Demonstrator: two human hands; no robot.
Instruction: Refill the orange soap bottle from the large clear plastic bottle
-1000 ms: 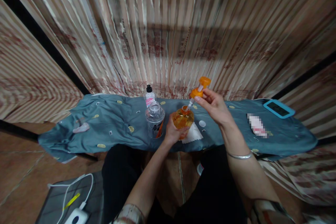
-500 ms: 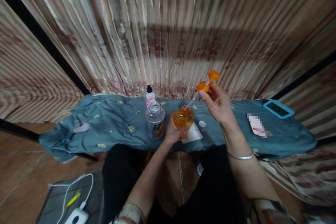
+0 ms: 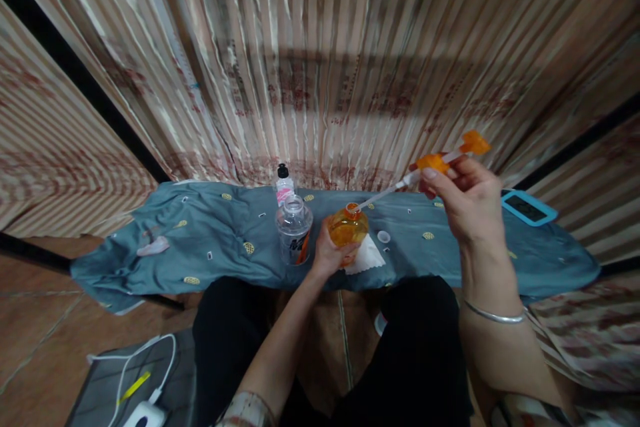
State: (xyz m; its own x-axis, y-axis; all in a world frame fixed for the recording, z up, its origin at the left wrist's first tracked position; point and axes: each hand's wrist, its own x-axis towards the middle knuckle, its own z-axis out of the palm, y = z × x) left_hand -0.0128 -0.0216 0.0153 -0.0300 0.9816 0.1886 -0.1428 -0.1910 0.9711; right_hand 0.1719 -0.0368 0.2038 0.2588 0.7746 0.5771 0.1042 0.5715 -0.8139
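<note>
My left hand [image 3: 332, 248] is wrapped round an amber bottle [image 3: 349, 230] of yellowish liquid, its mouth uncapped. In my right hand [image 3: 470, 197] is an orange pump head [image 3: 433, 163], pinched by its collar and tilted. Its pale dip tube [image 3: 381, 195] slants down leftward, and the tip lies at the bottle mouth; whether it is still inside I cannot tell. Left of the amber bottle stands a clear, open-necked bottle [image 3: 294, 233] with a black and orange label. Behind that is a small bottle [image 3: 284, 185] with a black cap.
A white tissue [image 3: 369, 255] and a small round cap [image 3: 383, 237] lie on the blue-green cloth [image 3: 225, 227]. A blue-framed device [image 3: 529, 207] sits at the right. A cabled white device [image 3: 146, 413] rests at lower left. Striped curtain hangs behind.
My right hand has moved right with the pump head, tilting it flatter and drawing more of the tube out. My left hand stays round the amber bottle.
</note>
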